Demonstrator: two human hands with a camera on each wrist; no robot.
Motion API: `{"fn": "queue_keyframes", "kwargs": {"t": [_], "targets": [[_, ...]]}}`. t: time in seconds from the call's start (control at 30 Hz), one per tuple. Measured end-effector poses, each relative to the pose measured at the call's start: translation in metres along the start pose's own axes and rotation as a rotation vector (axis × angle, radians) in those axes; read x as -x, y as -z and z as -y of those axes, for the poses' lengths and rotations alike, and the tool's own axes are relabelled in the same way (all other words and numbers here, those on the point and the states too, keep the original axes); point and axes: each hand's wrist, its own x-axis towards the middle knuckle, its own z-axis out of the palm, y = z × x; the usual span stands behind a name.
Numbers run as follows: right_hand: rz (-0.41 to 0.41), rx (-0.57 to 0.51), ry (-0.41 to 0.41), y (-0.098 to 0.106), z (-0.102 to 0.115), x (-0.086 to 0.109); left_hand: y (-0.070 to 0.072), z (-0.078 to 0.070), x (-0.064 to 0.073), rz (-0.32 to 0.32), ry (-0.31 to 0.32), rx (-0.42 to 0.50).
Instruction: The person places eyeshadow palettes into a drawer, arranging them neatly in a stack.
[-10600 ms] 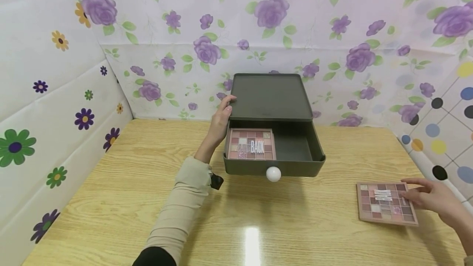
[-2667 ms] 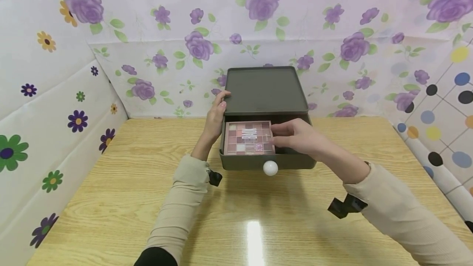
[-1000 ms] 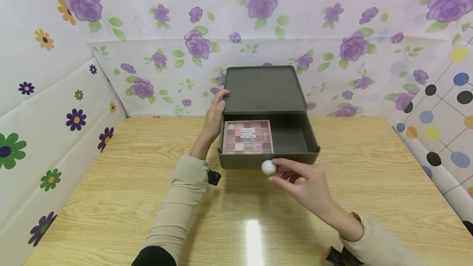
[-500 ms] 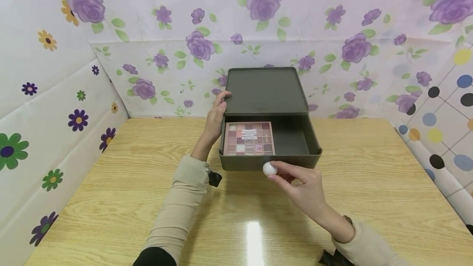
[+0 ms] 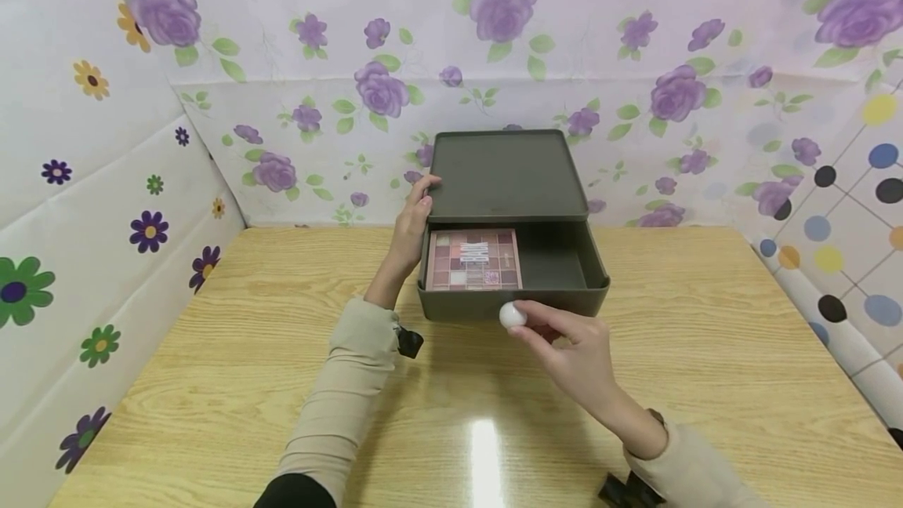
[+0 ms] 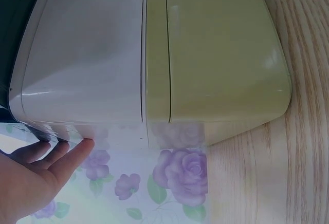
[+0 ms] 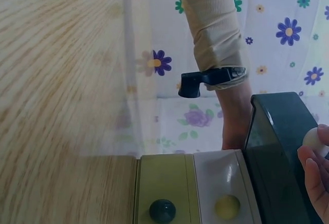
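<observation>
A stacked drawer unit with a dark grey-green top (image 5: 508, 175) stands at the back of the table. Its top drawer (image 5: 458, 306) is pulled out, and an eyeshadow palette (image 5: 473, 261) lies face up in the drawer's left half. My right hand (image 5: 574, 355) pinches the drawer's round white knob (image 5: 512, 314) between thumb and fingers. On the unit's left side rests my left hand (image 5: 411, 226), fingertips near the upper edge. In the left wrist view the fingers of that hand (image 6: 38, 178) touch the side with little bend.
Below the open drawer sit a white drawer (image 7: 218, 175) with a yellow knob (image 7: 227, 206) and an olive-yellow drawer (image 7: 164, 175) with a dark knob (image 7: 162, 211). A purple-flowered wall cloth (image 5: 317, 124) hangs right behind. Wood-grain table (image 5: 233, 382) extends in front.
Earlier, my right hand held a second palette at the table's right, then set it over the first in the drawer. It then took the knob; the drawer has slid slightly inward. Left hand stayed.
</observation>
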Motion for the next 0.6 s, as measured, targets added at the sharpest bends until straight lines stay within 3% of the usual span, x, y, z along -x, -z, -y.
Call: {"fn": "queue_keyframes", "kwargs": {"t": [0.33, 0.6], "targets": [[-0.003, 0.063, -0.032, -0.004, -0.004, -0.007, 0.002, 0.002, -0.001, 0.000, -0.014, 0.034], [-0.002, 0.062, -0.084, -0.007, -0.010, -0.013, 0.006, 0.031, -0.010, 0.020, 0.022, 0.099]]}}
